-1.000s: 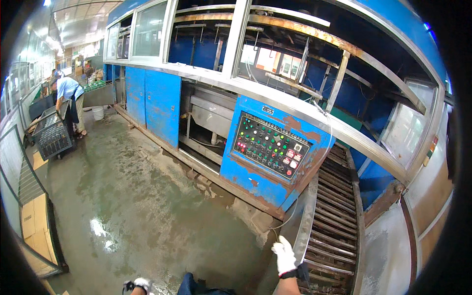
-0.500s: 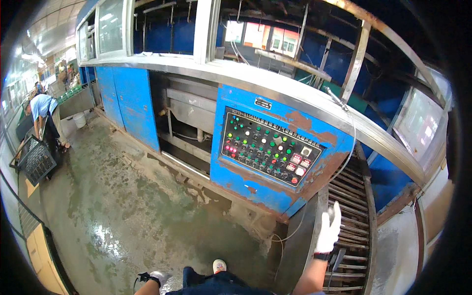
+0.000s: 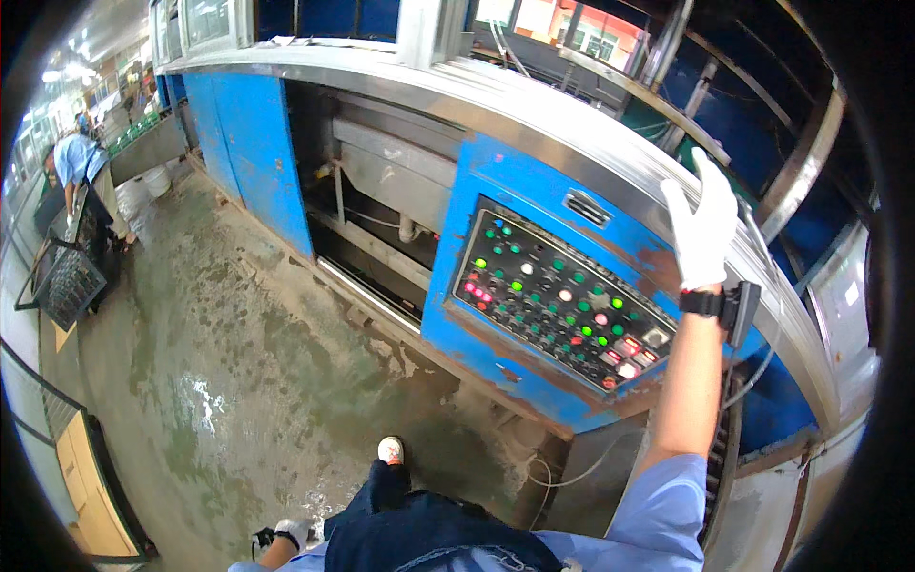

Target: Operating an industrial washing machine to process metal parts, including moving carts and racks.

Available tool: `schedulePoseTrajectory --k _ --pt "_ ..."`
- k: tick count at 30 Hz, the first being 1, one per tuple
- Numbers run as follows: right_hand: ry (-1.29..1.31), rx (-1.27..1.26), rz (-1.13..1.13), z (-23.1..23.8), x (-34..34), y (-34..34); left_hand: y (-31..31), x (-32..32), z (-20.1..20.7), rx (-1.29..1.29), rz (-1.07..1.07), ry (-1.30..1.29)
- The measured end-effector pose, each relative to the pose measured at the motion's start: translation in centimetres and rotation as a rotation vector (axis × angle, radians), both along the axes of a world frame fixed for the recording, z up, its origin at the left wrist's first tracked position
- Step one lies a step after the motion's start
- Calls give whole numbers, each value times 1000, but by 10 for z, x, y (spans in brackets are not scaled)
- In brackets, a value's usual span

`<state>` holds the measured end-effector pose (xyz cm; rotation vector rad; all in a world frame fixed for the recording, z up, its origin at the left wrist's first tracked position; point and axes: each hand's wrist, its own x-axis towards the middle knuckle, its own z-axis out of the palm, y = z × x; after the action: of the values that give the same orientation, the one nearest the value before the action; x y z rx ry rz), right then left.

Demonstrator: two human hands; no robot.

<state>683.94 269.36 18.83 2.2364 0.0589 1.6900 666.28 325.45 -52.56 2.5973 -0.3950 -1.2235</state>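
My right hand [image 3: 703, 224], in a white glove with a black wristband and a small black device at the wrist, is raised over the silver ledge [image 3: 610, 143] of a blue machine. Its fingers are spread and nothing shows in it. Below and left of it is the control panel [image 3: 562, 296], black with rows of green, white and red buttons and lit lamps. Down by my side at the lower edge hangs my left hand [image 3: 294, 531], also white-gloved; its fingers are too unclear to read.
The blue cabinet [image 3: 238, 153] has an opening beside it with pipes and a metal tank [image 3: 391, 172]. A loose pale hose [image 3: 543, 477] curls by the machine's foot. At far left, a person [image 3: 81, 167] bends over a black crate [image 3: 69, 286]. The floor [image 3: 248, 381] is wet.
My right hand has risen from beside the slatted rack to above the ledge. The view has shifted with my body toward the panel. My left hand stays low.
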Motion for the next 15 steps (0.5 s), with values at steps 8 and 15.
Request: schedulePoseTrajectory --k 8,15 --pt "250 149 -386 20 101 -66 -64 179 66 -154 -15 -326" --pt "587 239 -339 22 140 -77 -88 187 -13 -539 501 -42"
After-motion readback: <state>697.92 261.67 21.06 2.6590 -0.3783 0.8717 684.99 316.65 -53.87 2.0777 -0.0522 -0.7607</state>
